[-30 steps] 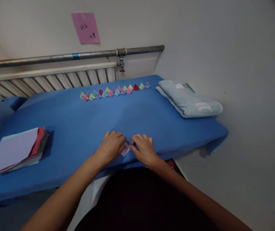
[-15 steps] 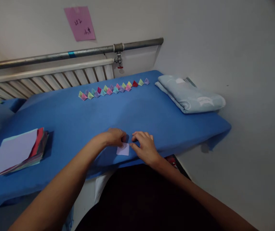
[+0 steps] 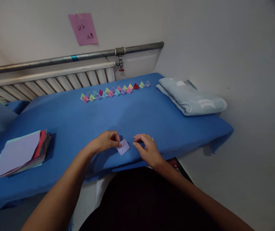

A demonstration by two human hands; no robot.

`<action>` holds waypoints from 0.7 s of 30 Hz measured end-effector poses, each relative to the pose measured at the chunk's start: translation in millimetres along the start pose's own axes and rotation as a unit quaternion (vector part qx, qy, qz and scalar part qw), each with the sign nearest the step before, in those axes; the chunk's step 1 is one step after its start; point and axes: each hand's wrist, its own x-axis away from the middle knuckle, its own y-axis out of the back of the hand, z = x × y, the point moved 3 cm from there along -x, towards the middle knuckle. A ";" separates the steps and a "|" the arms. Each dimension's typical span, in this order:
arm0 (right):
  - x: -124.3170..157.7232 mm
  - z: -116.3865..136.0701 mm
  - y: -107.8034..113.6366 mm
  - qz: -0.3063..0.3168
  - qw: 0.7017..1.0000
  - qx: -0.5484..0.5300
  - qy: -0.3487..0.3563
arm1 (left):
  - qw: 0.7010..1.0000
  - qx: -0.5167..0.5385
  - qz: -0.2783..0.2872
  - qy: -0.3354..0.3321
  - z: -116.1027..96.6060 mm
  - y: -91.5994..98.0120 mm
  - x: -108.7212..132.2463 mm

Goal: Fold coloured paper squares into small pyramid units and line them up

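Observation:
A small folded square of lilac paper point(image 3: 124, 148) is at the near edge of the blue-covered bed point(image 3: 84, 125), turned cornerwise, with a crease or flap line across its face. My left hand point(image 3: 108, 140) pinches its left corner between thumb and fingers. Just right of the paper, apart from it, is my right hand point(image 3: 147, 147), its fingers curved and a gap showing between thumb and forefinger. Nothing is visible in that gap.
Folded paper pieces point(image 3: 110, 93) in many colours line the far side. A stack of coloured paper point(image 3: 19, 152) lies at left, a folded light-blue blanket point(image 3: 192, 96) at right. Behind the bed are a radiator point(image 3: 55, 81), a metal pipe point(image 3: 91, 55) and a pink note point(image 3: 83, 29).
The lilac paper has turned from lying square to cornerwise and now shows a line across it. My left hand has shifted slightly left; my right hand has come away from the paper.

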 end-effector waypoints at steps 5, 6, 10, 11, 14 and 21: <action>2.6 4.1 -0.9 0.010 0.965 -0.238 -0.112 | 0.940 0.292 -0.176 -0.012 3.5 -15.3 14.4; 2.5 6.5 -2.7 0.025 0.955 -0.268 -0.123 | 0.926 0.321 -0.195 -0.018 2.6 -20.5 16.8; 1.3 15.6 -9.3 0.074 0.935 -0.316 -0.144 | 0.893 0.374 -0.248 -0.038 -1.4 -38.6 22.1; 1.1 16.7 -10.1 0.075 0.935 -0.316 -0.144 | 0.891 0.377 -0.251 -0.041 -2.0 -41.5 22.4; 1.0 16.6 -11.3 0.076 0.942 -0.297 -0.134 | 0.891 0.382 -0.243 -0.041 -2.1 -45.4 22.4; 2.0 13.1 -11.3 0.138 0.936 -0.302 -0.116 | 0.933 0.339 -0.121 -0.025 -4.2 -34.4 27.1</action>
